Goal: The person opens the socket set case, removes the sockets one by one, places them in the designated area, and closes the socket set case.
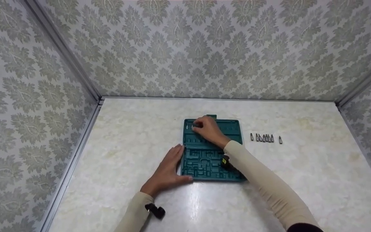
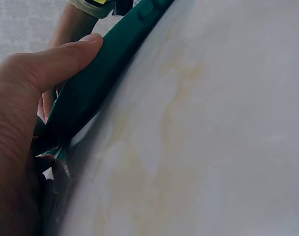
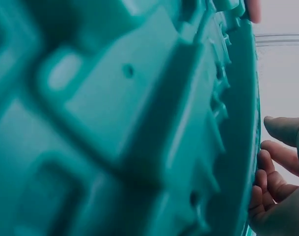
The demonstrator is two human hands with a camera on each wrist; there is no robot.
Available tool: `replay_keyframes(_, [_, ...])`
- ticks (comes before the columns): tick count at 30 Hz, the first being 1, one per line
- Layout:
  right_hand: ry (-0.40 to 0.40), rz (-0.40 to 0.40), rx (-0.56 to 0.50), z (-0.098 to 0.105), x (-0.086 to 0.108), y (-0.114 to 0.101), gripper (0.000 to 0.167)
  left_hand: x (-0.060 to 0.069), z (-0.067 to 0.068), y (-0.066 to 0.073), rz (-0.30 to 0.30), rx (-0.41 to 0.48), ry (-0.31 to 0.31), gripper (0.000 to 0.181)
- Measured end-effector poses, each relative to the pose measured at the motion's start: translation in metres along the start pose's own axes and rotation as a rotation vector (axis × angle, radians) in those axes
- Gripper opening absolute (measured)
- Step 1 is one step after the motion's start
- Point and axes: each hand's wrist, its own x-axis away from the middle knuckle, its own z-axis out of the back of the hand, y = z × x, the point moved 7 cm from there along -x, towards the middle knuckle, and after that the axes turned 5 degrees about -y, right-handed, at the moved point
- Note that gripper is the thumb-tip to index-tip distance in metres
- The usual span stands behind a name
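Observation:
A green molded tool case (image 1: pixel 187 174) lies opened flat on the table, its compartments facing up. At its left side my left hand (image 1: pixel 169 169) rests with fingers along the edge and thumb stretched over the front rim; in the left wrist view the thumb (image 2: pixel 73 56) touches the case wall (image 2: pixel 100 73). Over the far half, my right hand (image 1: pixel 208 130) bends its fingers down near a small silver bit (image 1: pixel 187 127) in a slot. The right wrist view shows my right hand (image 3: pixel 282 172) with curled fingers by the case; whether they grip a bit is not discernible.
Several metal screwdriver bits (image 1: pixel 264 138) lie in a row right of the case, and a single bit (image 1: pixel 280 140) lies apart from them. A small green piece (image 1: pixel 212 116) sticks out behind the case. Patterned wall panels (image 1: pixel 179 48) border the table (image 1: pixel 134 129).

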Motion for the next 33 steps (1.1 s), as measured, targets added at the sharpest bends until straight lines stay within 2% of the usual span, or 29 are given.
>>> replay_keyframes(9, [0.013,0.003,0.0,-0.004,-0.002,-0.002,0.026,0.001,-0.001,-0.002,0.001,0.004,0.0,0.131])
replay_keyframes(21, [0.006,-0.053,-0.017,-0.008,-0.006,0.001,0.029,0.002,0.001,0.0,-0.007,-0.003,0.0,0.131])
replay_keyframes(27, [0.049,-0.132,-0.106,-0.008,-0.002,0.004,0.031,0.0,0.001,0.0,-0.003,0.004,-0.006,0.131])
replay_keyframes(33, [0.114,-0.182,-0.207,-0.009,-0.001,0.011,0.024,-0.001,-0.001,0.0,-0.01,-0.003,-0.007,0.131])
